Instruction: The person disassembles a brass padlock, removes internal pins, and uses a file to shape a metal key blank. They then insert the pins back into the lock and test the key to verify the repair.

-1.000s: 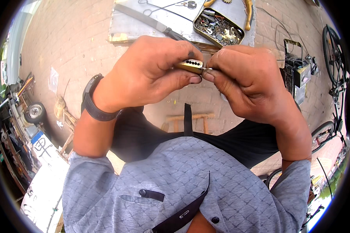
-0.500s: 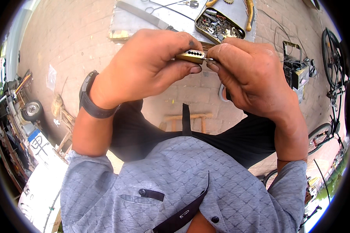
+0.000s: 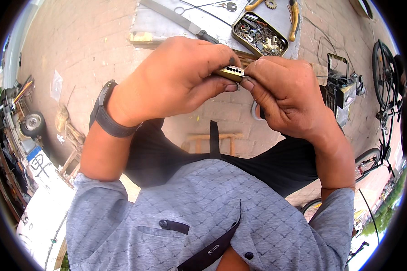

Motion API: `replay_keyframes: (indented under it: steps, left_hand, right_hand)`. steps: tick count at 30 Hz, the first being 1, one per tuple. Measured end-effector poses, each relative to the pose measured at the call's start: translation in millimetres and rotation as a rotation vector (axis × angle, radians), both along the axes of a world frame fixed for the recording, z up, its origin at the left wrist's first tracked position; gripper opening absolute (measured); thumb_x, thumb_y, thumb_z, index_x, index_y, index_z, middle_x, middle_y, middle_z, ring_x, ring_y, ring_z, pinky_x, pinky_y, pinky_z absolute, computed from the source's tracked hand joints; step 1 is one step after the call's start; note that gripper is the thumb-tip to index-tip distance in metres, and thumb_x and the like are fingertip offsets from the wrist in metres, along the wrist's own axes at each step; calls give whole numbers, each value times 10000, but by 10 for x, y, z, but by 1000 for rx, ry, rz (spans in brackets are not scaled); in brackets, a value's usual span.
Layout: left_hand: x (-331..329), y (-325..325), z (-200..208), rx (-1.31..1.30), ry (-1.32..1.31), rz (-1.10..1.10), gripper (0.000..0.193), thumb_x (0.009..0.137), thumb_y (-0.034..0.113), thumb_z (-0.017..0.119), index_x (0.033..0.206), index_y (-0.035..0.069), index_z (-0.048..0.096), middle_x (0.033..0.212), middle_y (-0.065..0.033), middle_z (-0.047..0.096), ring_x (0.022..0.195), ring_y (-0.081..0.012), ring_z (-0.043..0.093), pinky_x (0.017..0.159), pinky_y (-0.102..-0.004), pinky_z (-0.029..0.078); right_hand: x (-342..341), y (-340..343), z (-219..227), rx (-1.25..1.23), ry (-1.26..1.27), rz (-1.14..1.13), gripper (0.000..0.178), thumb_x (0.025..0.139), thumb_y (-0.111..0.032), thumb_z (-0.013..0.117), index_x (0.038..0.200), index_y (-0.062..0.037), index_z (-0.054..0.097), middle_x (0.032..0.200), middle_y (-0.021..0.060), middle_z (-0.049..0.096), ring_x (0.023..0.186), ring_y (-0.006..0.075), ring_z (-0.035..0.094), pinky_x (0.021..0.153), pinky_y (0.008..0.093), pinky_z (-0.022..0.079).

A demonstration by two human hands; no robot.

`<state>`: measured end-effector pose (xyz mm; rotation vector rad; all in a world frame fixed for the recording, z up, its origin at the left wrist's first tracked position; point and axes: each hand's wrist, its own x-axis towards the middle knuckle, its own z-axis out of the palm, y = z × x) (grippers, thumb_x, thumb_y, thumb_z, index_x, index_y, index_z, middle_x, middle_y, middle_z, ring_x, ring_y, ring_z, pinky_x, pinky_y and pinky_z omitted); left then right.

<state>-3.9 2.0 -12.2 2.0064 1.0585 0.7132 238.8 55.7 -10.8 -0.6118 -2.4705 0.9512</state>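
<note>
Between thumb and fingers, my left hand [image 3: 178, 77] pinches a brass lock cylinder [image 3: 232, 71] held in front of me. A row of dark pin holes runs along its upward face. My right hand [image 3: 287, 92] is closed at the cylinder's right end, thumb against forefinger. A thin metal piece [image 3: 243, 77] shows there, going from the cylinder into the right fingertips; most of it is hidden, so its kind is unclear. Just beyond the hands, an open tin [image 3: 246, 44] holds many small metal parts.
The low work board [image 3: 142, 27] carries a flat file [image 3: 169, 13], keys [image 3: 231, 7], a toothed wheel [image 3: 270, 4] and yellow-handled pliers [image 3: 294, 20]. A boxy machine [image 3: 343, 92] and a bicycle [image 3: 382, 81] stand at right. A wooden stool [image 3: 72, 140] is at left.
Both hands and the lock cylinder sit slightly lower and farther right in the picture. The right fingertips are closer to the cylinder's end, and less of the thin metal piece shows.
</note>
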Motion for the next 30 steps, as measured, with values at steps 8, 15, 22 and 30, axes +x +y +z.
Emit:
replay_keyframes:
  steps: [8, 15, 22, 30]
  left_hand:
    - [17, 30, 37, 20, -62, -11, 222, 919, 4, 745, 1138, 18, 719, 786, -70, 727, 677, -159, 736, 622, -285, 561]
    - [9, -12, 22, -42, -43, 1, 236, 901, -2, 757, 1132, 17, 715, 826, -91, 721, 695, -167, 734, 634, -292, 561]
    - [-30, -22, 9, 55, 22, 22, 280, 874, 14, 777, 1146, 29, 709, 865, -113, 719, 724, -257, 721, 659, -325, 554]
    - [-95, -48, 6, 45, 16, 94, 241, 881, 22, 774, 1113, 40, 715, 793, -92, 696, 682, -234, 701, 626, -324, 535]
  right_hand:
    - [8, 56, 182, 127, -61, 80, 93, 869, 23, 711, 910, -24, 642, 710, 92, 559, 548, 310, 586, 500, 413, 438]
    - [-27, -8, 173, 177, -161, 33, 150, 811, -57, 725, 803, -60, 576, 708, 99, 581, 636, 340, 633, 531, 440, 482]
    - [-40, 55, 80, -74, -58, 57, 101, 886, -5, 708, 854, -22, 614, 690, 119, 568, 571, 335, 604, 505, 415, 449]
    - [-163, 132, 58, -66, -5, 50, 169, 904, -75, 732, 822, -48, 586, 697, 130, 567, 632, 381, 607, 546, 463, 458]
